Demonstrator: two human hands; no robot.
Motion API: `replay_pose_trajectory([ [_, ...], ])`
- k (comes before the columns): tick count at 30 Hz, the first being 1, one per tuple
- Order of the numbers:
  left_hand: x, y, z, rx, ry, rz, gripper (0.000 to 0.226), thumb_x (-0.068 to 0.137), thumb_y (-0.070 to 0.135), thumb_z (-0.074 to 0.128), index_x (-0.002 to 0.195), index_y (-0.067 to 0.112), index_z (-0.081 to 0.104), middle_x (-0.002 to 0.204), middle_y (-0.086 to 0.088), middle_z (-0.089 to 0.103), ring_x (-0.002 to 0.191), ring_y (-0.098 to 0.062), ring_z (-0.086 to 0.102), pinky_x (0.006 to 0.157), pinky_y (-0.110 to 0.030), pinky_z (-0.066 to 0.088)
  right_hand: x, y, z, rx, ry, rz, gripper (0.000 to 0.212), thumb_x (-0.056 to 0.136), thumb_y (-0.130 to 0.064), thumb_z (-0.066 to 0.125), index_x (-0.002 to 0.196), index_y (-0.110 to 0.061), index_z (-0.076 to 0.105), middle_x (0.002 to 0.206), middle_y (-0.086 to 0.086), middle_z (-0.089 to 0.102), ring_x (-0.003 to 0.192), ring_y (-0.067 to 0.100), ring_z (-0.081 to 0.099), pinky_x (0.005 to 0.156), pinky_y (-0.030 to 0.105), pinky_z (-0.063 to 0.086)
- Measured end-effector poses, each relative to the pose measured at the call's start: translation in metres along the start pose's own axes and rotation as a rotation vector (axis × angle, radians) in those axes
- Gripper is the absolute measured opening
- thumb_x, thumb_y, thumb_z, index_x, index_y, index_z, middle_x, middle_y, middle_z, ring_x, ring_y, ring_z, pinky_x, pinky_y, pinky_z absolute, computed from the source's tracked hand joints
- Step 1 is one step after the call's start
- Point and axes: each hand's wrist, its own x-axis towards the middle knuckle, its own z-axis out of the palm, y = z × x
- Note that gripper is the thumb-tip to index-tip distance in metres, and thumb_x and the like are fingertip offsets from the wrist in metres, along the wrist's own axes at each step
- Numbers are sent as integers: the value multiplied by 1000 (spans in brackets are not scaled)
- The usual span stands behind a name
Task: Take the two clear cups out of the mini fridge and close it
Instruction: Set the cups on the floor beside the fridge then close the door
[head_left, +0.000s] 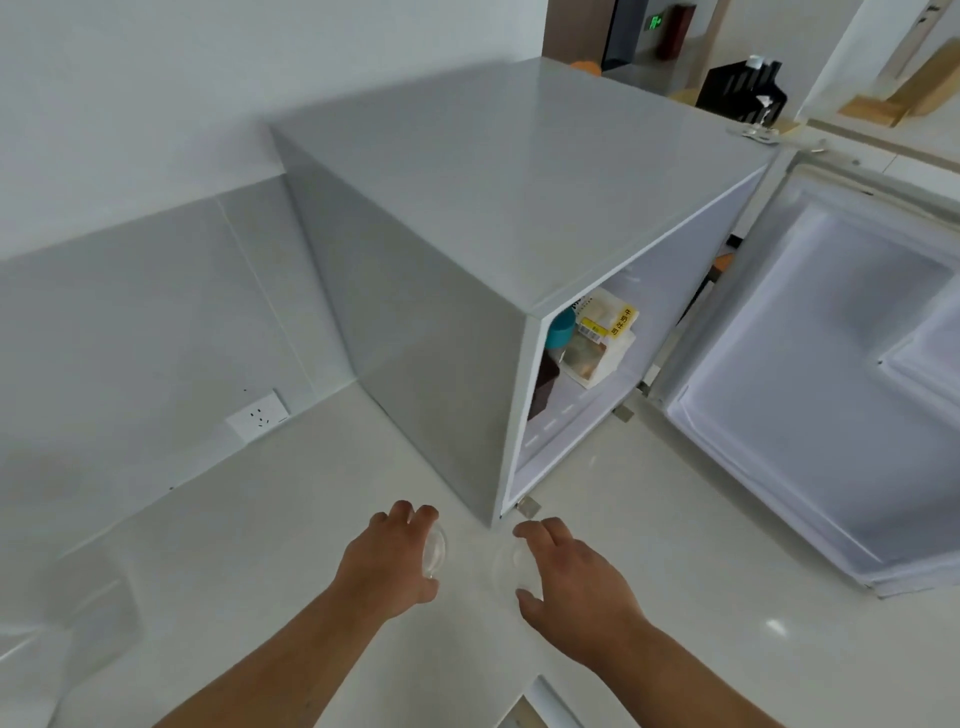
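Observation:
The grey mini fridge stands on the white counter with its door swung wide open to the right. In front of its near corner, my left hand is wrapped around one clear cup. My right hand curls around the second clear cup, which is faint against the counter. Both cups are low at the counter surface; whether they rest on it I cannot tell. The two hands are about a hand's width apart.
Inside the fridge sit a packaged food carton, a teal cup and a dark brown item. A wall socket is on the left backsplash. The counter has a front edge near the bottom middle.

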Motion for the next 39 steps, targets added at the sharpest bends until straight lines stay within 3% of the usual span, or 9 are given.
replay_pose_trajectory([
  [17,79,-50,18,8,-35,74,87,71,50,76,144,36,30,139,5,43,117,-22,48,79,-36,56,76,-37,58,-27,-60,-38,55,93,-36,59,139,-32,30,136,-4,43,100,22,60,78,37,55],
  [26,97,-59,36,23,-77,111,86,70,46,74,144,36,31,137,6,41,114,-20,47,69,-31,49,89,-35,71,-35,-72,-30,55,93,-37,58,140,-30,30,137,-2,44,101,24,60,80,38,56],
  [39,105,-55,40,52,-99,113,86,72,42,75,146,35,31,139,6,41,117,-21,46,76,-32,56,92,-28,78,-36,-86,-32,54,93,-38,58,139,-30,30,138,-1,44,103,26,59,83,40,55],
])
